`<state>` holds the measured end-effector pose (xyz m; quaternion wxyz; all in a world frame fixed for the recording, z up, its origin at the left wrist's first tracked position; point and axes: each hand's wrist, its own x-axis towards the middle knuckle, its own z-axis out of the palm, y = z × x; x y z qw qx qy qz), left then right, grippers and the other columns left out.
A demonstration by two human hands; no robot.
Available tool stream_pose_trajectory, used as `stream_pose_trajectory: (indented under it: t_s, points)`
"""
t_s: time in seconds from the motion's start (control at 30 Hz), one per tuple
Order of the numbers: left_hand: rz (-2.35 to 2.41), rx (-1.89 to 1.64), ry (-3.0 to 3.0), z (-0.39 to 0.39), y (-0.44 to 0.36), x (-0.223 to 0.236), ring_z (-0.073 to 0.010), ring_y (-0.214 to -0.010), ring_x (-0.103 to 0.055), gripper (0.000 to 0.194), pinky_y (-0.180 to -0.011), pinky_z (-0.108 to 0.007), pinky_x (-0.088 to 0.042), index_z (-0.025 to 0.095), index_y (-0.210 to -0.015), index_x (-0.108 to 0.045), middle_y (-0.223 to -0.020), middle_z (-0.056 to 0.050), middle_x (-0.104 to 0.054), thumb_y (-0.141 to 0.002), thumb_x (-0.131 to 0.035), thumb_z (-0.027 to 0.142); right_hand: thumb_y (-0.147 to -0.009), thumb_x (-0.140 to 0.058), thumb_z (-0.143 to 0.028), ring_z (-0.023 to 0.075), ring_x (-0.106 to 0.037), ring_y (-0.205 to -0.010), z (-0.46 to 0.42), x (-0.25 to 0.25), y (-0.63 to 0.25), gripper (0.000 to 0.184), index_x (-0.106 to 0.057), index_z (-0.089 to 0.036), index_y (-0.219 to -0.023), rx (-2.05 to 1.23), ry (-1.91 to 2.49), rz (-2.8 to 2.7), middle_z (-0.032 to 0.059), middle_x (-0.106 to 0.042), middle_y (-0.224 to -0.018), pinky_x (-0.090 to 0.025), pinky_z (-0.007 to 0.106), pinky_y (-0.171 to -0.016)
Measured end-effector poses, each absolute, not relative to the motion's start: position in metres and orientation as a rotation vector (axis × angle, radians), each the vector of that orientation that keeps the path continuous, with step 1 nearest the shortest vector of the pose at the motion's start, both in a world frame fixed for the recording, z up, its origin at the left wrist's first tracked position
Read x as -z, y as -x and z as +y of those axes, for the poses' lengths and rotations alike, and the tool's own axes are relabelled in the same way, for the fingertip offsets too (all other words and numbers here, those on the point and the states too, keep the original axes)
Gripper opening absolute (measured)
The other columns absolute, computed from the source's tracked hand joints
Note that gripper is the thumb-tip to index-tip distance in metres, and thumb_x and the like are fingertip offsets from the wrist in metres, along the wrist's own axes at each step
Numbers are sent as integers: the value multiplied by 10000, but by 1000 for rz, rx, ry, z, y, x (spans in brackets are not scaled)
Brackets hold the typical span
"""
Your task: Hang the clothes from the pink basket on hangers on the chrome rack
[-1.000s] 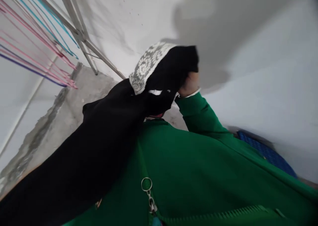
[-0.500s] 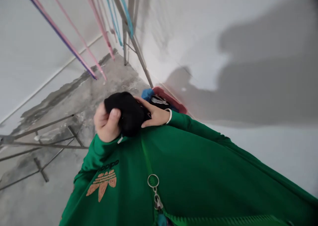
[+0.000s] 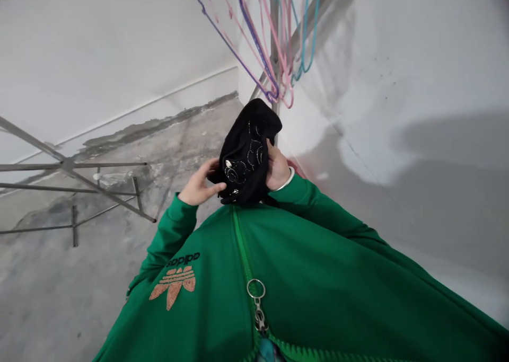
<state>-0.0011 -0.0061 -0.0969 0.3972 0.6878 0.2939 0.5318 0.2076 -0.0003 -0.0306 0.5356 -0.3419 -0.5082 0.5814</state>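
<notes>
A black garment (image 3: 247,152) with small silver beadwork is bunched up in front of my chest. My left hand (image 3: 199,184) pinches its lower left edge, fingers closed on the cloth. On the garment's right side my right hand (image 3: 277,168) grips it, partly hidden behind the fabric. Both arms are in green jacket sleeves (image 3: 318,208). Just above the garment hang several thin wire hangers (image 3: 270,44) in pink, purple and teal.
The hangers hang from a grey metal rack (image 3: 274,12) in the corner of white walls. Another metal frame (image 3: 71,182) stands on the concrete floor at left. A bit of a red basin (image 3: 296,167) shows behind my right wrist.
The view swung toward the hangers. The black garment, held as a tight ball half a second ago, has been lifted and partly opened, showing its beadwork; my left hand shifted to its lower edge.
</notes>
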Motion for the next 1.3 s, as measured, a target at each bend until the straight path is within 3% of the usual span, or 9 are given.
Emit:
stream_pose_trajectory:
  t_s: [0.23, 0.33, 0.47, 0.57, 0.67, 0.87, 1.03, 1.17, 1.3]
  points:
    - [815, -1704, -1327, 8, 18, 115, -228, -821, -652, 448, -807, -379, -536, 184, -817, -643, -753, -28, -671, -667, -717, 600, -643, -605, -693, 268, -658, -976, -3, 42, -177, 488, -653, -247, -834, -1422, 853, -1365, 37, -706, -798, -567, 449, -851]
    - [758, -1962, -1217, 4, 63, 93, -208, -862, -652, 417, -814, -333, -524, 192, -797, -625, -766, -10, -667, -660, -742, 568, -556, -716, -605, 279, -660, -958, 5, 38, -173, 461, -635, -238, -823, -1376, 886, -1369, 32, -696, -789, -566, 447, -834]
    - [925, -2161, -1378, -8, 97, 58, -156, -788, -628, 227, -752, -277, -509, 190, -727, -591, -694, 11, -605, -791, -658, 397, -621, -712, -613, 264, -627, -1050, 19, 28, -161, 630, -601, -206, -1088, -1342, 763, -1710, 59, -683, -996, -539, 426, -889]
    - [1214, -2029, -1691, -15, 95, 42, -126, -678, -577, 99, -691, -258, -491, 201, -704, -579, -633, 36, -557, -796, -616, 210, -713, -642, -652, 235, -598, -1108, 25, 36, -133, 782, -432, -223, -1332, -1136, 643, -2065, 81, -621, -1171, -496, 419, -951]
    - [1459, -1823, -1917, -19, 88, 36, -138, -700, -574, 88, -715, -270, -473, 207, -762, -600, -665, 36, -576, -753, -611, 121, -774, -644, -508, 239, -599, -1083, 32, 54, -97, 758, -338, -208, -1399, -664, 723, -2297, 94, -604, -1177, -472, 431, -973]
    - [2026, -1631, -1939, -29, 123, 30, -178, -871, -574, 250, -830, -320, -416, 206, -889, -635, -831, -3, -618, -691, -594, 59, -832, -457, -168, 262, -568, -1096, 88, 67, -72, 429, -460, -177, -1261, 64, 965, -2270, 105, -604, -1142, -469, 460, -974]
    - [2493, -1456, -1797, -42, 171, 44, -251, -1062, -546, 341, -818, -421, -385, 252, -1088, -633, -1087, -73, -556, -799, -498, 129, -860, -392, -147, 252, -560, -1084, 123, 63, -83, 260, -541, -205, -1066, 193, 921, -2336, 92, -592, -1073, -485, 449, -959]
    - [2515, -1361, -1766, -47, 193, 79, -275, -1228, -430, 301, -874, -506, -320, 253, -1025, -653, -1187, -110, -494, -904, -388, 176, -838, -358, -89, 227, -557, -1091, 127, 57, -86, 321, -551, -190, -1075, 99, 739, -2411, 73, -584, -1080, -462, 441, -998]
    - [2503, -1493, -1344, -52, 188, 121, -309, -1204, -478, 336, -991, -496, -371, 162, -977, -664, -1175, -128, -556, -709, -480, 73, -732, -402, -24, 218, -556, -1090, 117, 58, -82, 393, -601, -151, -1046, 13, 704, -2471, 73, -622, -1088, -449, 417, -1009]
